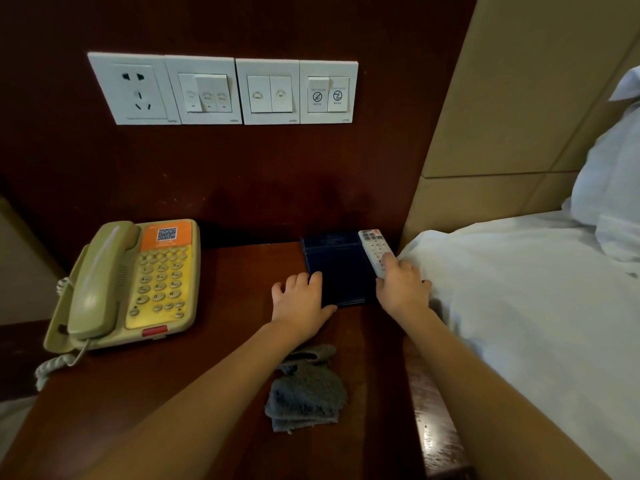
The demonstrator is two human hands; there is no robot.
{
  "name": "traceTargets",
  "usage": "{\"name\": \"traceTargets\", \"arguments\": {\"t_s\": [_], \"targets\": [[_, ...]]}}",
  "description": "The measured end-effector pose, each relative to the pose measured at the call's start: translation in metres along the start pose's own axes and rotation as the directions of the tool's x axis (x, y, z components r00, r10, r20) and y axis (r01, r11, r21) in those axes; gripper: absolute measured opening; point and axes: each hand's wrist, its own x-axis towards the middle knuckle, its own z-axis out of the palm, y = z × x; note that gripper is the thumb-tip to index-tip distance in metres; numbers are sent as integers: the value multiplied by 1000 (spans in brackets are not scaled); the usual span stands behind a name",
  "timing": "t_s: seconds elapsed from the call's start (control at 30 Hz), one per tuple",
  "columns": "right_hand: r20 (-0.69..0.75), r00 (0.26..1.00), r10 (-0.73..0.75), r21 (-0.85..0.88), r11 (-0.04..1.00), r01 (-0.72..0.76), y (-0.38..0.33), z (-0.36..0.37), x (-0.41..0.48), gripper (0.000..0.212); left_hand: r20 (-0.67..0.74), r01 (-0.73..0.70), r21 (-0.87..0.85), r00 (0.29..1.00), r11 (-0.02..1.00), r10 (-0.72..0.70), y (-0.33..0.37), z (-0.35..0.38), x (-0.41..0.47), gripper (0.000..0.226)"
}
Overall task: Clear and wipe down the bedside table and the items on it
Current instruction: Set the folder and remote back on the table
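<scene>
The dark wooden bedside table (225, 344) carries a beige and yellow telephone (138, 282) at the left. A dark blue folder (343, 268) lies flat at the back right, and a white remote control (372, 245) lies along its right side. My left hand (301, 303) holds the folder's near left corner, fingers over the left edge and thumb along the front edge. My right hand (401, 285) grips the near end of the remote, index finger on top. A folded grey cloth (306, 393) lies on the table below my left forearm.
A row of white wall switches and a socket (225, 90) sits on the dark panel above the table. A bed with white sheets (536, 289) and a pillow (609, 174) borders the table's right side, behind a glossy wooden rail (433, 427).
</scene>
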Motion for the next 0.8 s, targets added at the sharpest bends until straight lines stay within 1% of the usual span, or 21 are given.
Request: {"name": "traceTargets", "arguments": {"t_s": [0.07,0.13,0.27,0.37,0.47,0.53,0.6,0.67,0.7,0.73,0.77,0.8], "targets": [[-12,1000,-7,-18,1000,7,1,-1,-1,54,5,11,-16,1000,1000,-11,1,1,-2,65],[-57,998,-31,-80,996,26,-1,-3,-6,54,23,38,-30,999,999,-38,-2,0,-8,65],[-110,985,-132,-111,987,120,-19,-8,-26,44,86,66,-59,994,996,-61,-6,-10,-29,60],[-95,967,-238,-118,967,227,-39,-11,-46,38,108,76,-88,992,993,-66,-12,-23,-46,56],[-53,939,-340,-117,936,332,-56,-12,-69,32,70,71,-115,996,991,-64,-20,-36,-66,52],[34,932,-362,-75,929,363,-67,-15,-88,26,53,37,-135,998,990,-30,-21,-42,-84,48],[178,929,-325,-51,940,339,-75,-21,-108,24,94,8,-219,996,976,13,-19,-46,-101,43],[312,919,-243,-10,966,258,-78,-26,-126,28,202,65,-327,979,943,3,-14,-50,-116,37],[368,907,-202,46,979,199,-79,-27,-134,31,263,108,-342,965,933,-15,-11,-52,-123,37],[414,894,-175,116,984,139,-79,-27,-142,34,305,127,-323,952,938,-24,-9,-52,-129,38],[445,880,-165,175,980,95,-80,-27,-149,34,343,138,-261,939,955,-41,-6,-55,-136,40],[459,872,-171,213,974,79,-80,-27,-156,32,358,142,-215,932,966,-57,-5,-55,-142,41]]}}
